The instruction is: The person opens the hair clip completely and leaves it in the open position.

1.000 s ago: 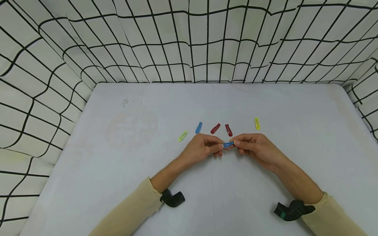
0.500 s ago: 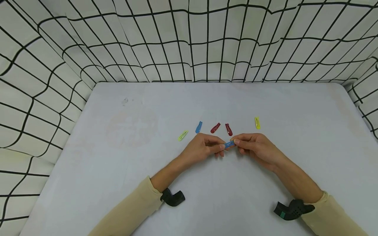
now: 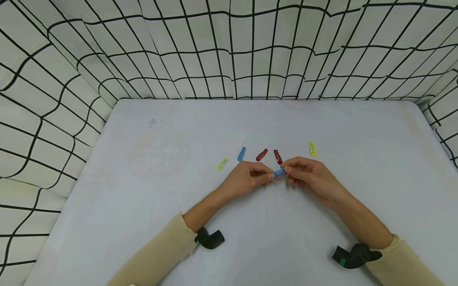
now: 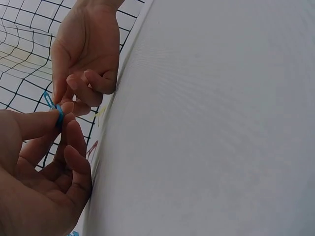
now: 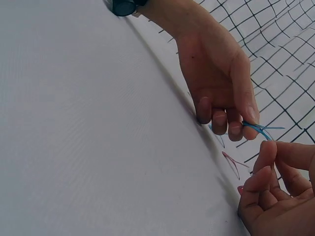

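A blue snap hair clip (image 3: 279, 172) is stretched between my two hands over the table. My left hand (image 3: 245, 178) pinches one end between thumb and fingers, and my right hand (image 3: 311, 176) pinches the other. Seen from the left wrist, the clip (image 4: 60, 116) has a thin loop standing away from its body. The right wrist view likewise shows the clip (image 5: 264, 131) with its two layers spread apart. Fingertips cover both its ends. Just beyond the hands lie two red hair clips, one on the left (image 3: 261, 155) and one on the right (image 3: 278, 157).
Another blue clip (image 3: 241, 154) and a light green clip (image 3: 222, 164) lie left of the red ones. Farther right is a yellow clip (image 3: 313, 149). Black-and-white grid netting (image 3: 252, 49) rises behind the white table (image 3: 171, 131) and along its sides.
The held blue clip has tilted, its right end now higher. My right hand has risen slightly, while the left has shifted a little to the right. The clips on the table stay put.
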`<action>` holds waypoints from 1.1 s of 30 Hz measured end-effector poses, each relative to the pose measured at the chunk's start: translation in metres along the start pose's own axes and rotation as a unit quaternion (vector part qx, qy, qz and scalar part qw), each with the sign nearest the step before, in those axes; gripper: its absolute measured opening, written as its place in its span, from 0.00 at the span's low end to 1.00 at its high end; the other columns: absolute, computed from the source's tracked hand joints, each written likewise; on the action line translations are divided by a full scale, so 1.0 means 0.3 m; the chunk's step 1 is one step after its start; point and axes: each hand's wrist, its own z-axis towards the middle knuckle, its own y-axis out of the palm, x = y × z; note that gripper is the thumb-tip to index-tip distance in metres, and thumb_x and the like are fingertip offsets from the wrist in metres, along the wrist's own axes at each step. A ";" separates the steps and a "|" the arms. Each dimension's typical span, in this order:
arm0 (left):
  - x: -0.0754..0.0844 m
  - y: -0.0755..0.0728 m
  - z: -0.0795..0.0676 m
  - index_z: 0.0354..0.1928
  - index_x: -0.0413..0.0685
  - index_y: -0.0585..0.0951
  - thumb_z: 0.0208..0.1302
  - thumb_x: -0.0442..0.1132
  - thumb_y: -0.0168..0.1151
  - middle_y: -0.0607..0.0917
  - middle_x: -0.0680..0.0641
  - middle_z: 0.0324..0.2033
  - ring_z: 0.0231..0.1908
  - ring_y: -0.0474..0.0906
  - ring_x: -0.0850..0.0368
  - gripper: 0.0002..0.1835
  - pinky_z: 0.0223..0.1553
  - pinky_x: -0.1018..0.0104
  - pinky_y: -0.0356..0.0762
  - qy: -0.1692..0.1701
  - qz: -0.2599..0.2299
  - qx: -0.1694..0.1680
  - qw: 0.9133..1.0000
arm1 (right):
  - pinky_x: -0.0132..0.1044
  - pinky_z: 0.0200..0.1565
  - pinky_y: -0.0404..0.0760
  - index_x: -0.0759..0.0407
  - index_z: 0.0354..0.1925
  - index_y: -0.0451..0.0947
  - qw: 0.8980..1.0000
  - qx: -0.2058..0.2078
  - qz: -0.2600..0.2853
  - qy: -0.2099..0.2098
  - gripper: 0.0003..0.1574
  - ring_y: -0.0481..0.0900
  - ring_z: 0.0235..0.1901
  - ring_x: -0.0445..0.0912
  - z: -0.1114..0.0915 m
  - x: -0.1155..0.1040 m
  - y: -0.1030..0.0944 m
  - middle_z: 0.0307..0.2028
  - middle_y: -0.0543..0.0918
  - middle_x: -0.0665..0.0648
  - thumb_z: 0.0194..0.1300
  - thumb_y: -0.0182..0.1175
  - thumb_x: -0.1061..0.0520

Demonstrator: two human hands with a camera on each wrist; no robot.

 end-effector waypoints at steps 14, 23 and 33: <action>-0.002 0.001 0.006 0.46 0.51 0.91 0.71 0.41 0.67 0.89 0.48 0.33 0.33 0.81 0.57 0.08 0.38 0.69 0.74 -0.003 -0.006 0.008 1.000 | 0.33 0.42 0.81 0.57 0.54 0.82 0.990 0.083 -0.108 -0.040 0.17 0.83 0.40 0.46 -0.033 -0.031 0.022 0.41 0.86 0.53 0.72 0.66 0.52; -0.001 0.006 0.001 0.45 0.49 0.91 0.71 0.40 0.66 0.88 0.48 0.31 0.32 0.79 0.59 0.08 0.38 0.69 0.73 -0.020 -0.002 0.013 1.000 | 0.33 0.36 0.79 0.52 0.50 0.84 0.982 0.079 -0.161 -0.061 0.12 0.85 0.37 0.49 -0.035 -0.033 0.055 0.38 0.88 0.60 0.70 0.69 0.54; -0.006 0.011 0.000 0.51 0.49 0.88 0.71 0.39 0.66 0.90 0.46 0.33 0.32 0.83 0.59 0.10 0.39 0.69 0.75 -0.012 -0.012 0.007 1.000 | 0.32 0.36 0.79 0.58 0.47 0.85 0.982 0.083 -0.154 -0.073 0.10 0.86 0.35 0.46 -0.030 -0.031 0.061 0.36 0.88 0.63 0.69 0.69 0.59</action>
